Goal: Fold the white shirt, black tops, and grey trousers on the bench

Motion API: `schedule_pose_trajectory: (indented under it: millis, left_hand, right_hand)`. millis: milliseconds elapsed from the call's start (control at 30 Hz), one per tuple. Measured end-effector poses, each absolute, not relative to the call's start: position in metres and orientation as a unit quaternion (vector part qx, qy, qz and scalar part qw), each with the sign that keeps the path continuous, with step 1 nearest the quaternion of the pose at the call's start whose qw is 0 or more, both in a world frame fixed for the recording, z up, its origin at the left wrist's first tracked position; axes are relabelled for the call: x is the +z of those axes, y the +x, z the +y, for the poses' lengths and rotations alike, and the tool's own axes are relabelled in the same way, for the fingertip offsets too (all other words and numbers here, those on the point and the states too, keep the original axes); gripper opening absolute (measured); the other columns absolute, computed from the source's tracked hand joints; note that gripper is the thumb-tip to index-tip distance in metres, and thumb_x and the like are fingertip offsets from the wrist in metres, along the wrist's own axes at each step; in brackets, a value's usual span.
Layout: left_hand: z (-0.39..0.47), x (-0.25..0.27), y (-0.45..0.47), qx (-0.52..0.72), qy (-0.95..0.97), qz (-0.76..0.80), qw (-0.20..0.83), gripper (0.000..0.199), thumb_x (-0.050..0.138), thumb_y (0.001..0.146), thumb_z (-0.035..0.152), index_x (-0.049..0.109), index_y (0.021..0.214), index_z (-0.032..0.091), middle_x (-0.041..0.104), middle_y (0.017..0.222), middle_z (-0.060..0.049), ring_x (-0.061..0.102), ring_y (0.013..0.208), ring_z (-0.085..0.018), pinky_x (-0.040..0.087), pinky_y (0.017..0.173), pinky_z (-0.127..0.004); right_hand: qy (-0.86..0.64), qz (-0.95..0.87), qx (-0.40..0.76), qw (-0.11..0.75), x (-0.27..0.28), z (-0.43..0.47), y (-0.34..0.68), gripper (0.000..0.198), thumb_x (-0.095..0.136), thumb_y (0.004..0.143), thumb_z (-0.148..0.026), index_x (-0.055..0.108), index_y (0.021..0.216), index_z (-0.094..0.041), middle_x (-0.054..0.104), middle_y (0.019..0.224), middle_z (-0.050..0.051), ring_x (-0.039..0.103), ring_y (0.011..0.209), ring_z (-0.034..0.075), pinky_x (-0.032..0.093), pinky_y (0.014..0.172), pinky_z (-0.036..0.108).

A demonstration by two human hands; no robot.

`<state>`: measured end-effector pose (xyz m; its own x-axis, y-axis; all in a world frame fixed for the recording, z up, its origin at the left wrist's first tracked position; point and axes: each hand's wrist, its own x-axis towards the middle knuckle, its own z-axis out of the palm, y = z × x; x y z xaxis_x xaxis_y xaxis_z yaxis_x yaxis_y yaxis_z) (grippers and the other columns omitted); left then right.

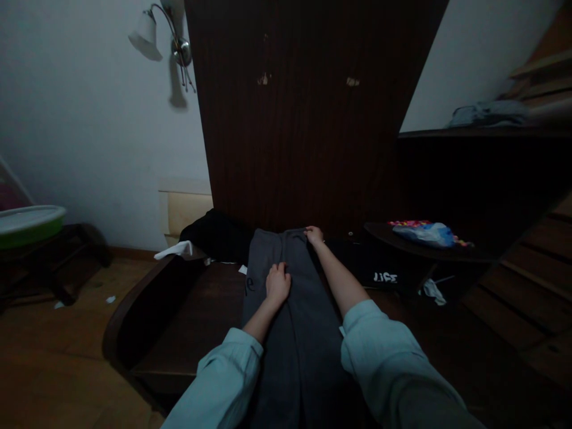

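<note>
A pair of dark grey trousers (313,333) lies lengthwise in front of me on a dark wooden seat, waistband at the far end. Dark lettering marks its left side. At the top right corner of the waistband, my right hand (314,235) pinches the cloth between thumb and fingers. My left hand (277,285) is lower down, near the middle seam, its bent fingers closed on the fabric. The lower end of the trousers runs out of view between my light green sleeves.
Black cloth (218,235) and a white piece (179,250) lie by the curved armrest (129,310). A black item with white letters (384,277) sits at right, below a shelf with a plastic bag (424,234). A green basin (33,226) rests on a stool at far left.
</note>
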<state>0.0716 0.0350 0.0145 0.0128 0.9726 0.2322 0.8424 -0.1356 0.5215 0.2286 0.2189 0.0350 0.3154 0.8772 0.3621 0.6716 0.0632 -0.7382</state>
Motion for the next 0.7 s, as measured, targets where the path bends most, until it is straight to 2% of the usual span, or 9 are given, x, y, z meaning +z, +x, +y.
schedule_pose_trajectory:
  millis: [200, 367, 600, 700]
  left_hand:
    - [0.036, 0.014, 0.071, 0.278, 0.697, 0.649, 0.127, 0.031, 0.039, 0.079, 0.015, 0.052, 0.107, 0.018, 0.054, 0.100, -0.009, 0.052, 0.094, -0.019, 0.038, 0.082, -0.027]
    - [0.036, 0.013, 0.071, 0.290, 0.693, 0.645, 0.138, 0.032, 0.039, 0.079, 0.014, 0.053, 0.107, 0.017, 0.054, 0.101, -0.010, 0.051, 0.096, -0.019, 0.038, 0.084, -0.027]
    - [0.038, 0.010, 0.072, 0.308, 0.702, 0.625, 0.149, 0.039, 0.038, 0.077, 0.011, 0.053, 0.113, 0.014, 0.054, 0.106, -0.010, 0.049, 0.102, -0.019, 0.035, 0.090, -0.026]
    - [0.038, 0.010, 0.071, 0.314, 0.702, 0.621, 0.153, 0.039, 0.038, 0.077, 0.010, 0.052, 0.114, 0.014, 0.053, 0.107, -0.010, 0.049, 0.101, -0.019, 0.035, 0.091, -0.026]
  right_hand:
    - [-0.712, -0.545, 0.106, 0.430, 0.064, 0.226, 0.217, 0.022, 0.052, 0.066, -0.011, 0.062, 0.083, -0.019, 0.066, 0.086, 0.003, 0.061, 0.082, 0.015, 0.045, 0.074, 0.024]
    - [-0.713, -0.567, 0.099, 0.401, 0.067, 0.218, 0.209, 0.024, 0.047, 0.066, -0.006, 0.062, 0.080, -0.019, 0.065, 0.086, 0.005, 0.060, 0.084, 0.017, 0.044, 0.076, 0.025]
    - [-0.651, -0.668, 0.089, 0.350, 0.068, 0.197, 0.202, 0.033, 0.048, 0.063, -0.002, 0.065, 0.086, -0.020, 0.061, 0.099, 0.005, 0.055, 0.096, 0.017, 0.040, 0.086, 0.026]
    - [-0.627, -0.702, 0.096, 0.325, 0.071, 0.192, 0.194, 0.028, 0.053, 0.062, -0.004, 0.066, 0.080, -0.020, 0.062, 0.098, 0.005, 0.056, 0.094, 0.018, 0.040, 0.085, 0.026]
